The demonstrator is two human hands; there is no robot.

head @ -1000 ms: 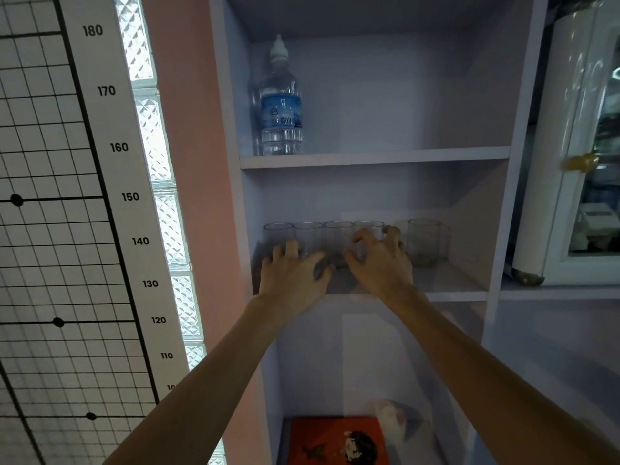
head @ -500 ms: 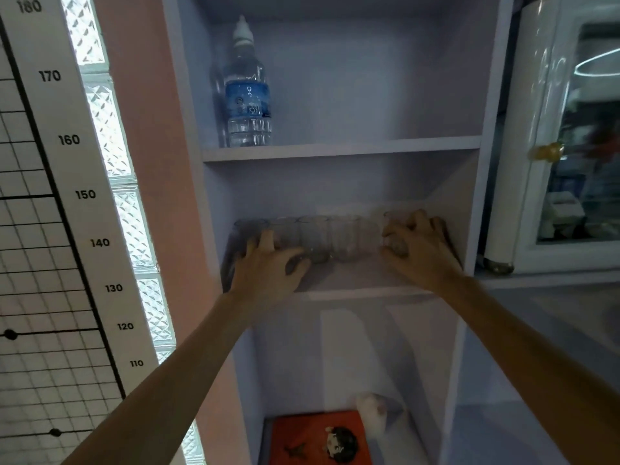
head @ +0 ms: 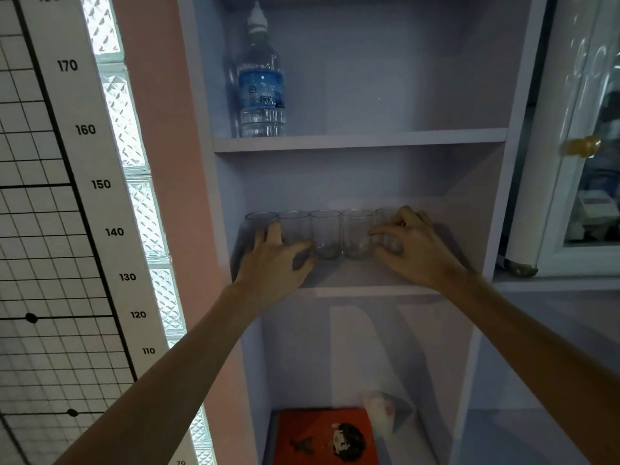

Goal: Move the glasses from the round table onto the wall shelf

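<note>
Five clear straight-sided drinking glasses stand in a close row on the middle board of the lilac wall shelf, rims level. The two at the left end are partly covered by the left hand, which lies against their fronts with fingers spread and fairly straight and its thumb reaching towards the foot of the third glass. The rightmost glass is mostly hidden by the right hand, whose fingers and thumb curl round it; only part of its rim and base shows. Whether that glass touches its neighbour cannot be made out.

On the board above, at the left, stands a clear plastic water bottle with a white cap and a blue label whose writing is too blurred to read. In the bottom compartment lies an orange flat box or book with a cartoon figure, cut off by the frame edge.

Left of the shelf hangs a white height chart reading 170, 160, 150, 140, 130, 120 and 110. At the right, a white glazed cabinet door with a brass knob is partly out of view.
</note>
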